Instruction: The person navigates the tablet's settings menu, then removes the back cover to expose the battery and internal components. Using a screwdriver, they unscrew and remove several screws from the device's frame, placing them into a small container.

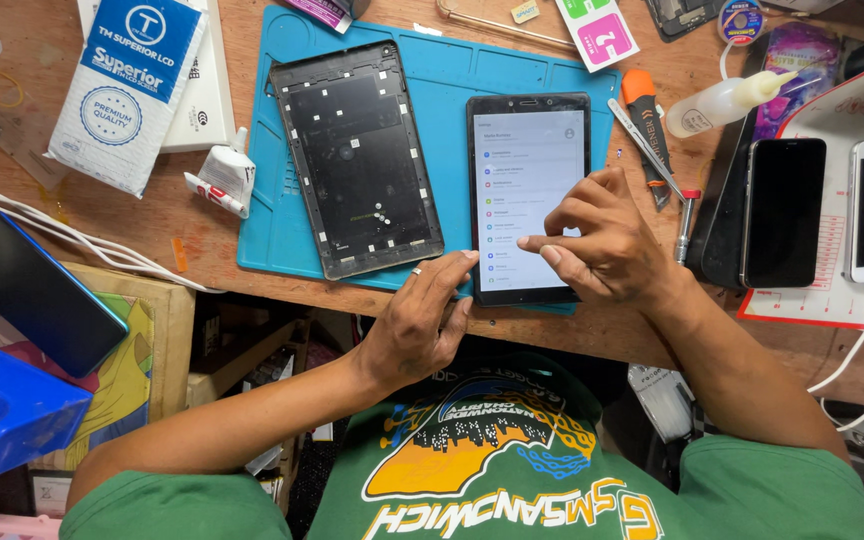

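Tablet [527, 170] lies face up, screen lit w/ a list, on blue work mat [442, 75] at desk's near edge. Right hand [602, 240] curled, index tip on screen, gripping nothing. Left hand [420, 325] steadies tablet's bottom-left corner, fingers loosely on edge. Removed back cover [357, 160] just left; screwdriver [652, 165] right.
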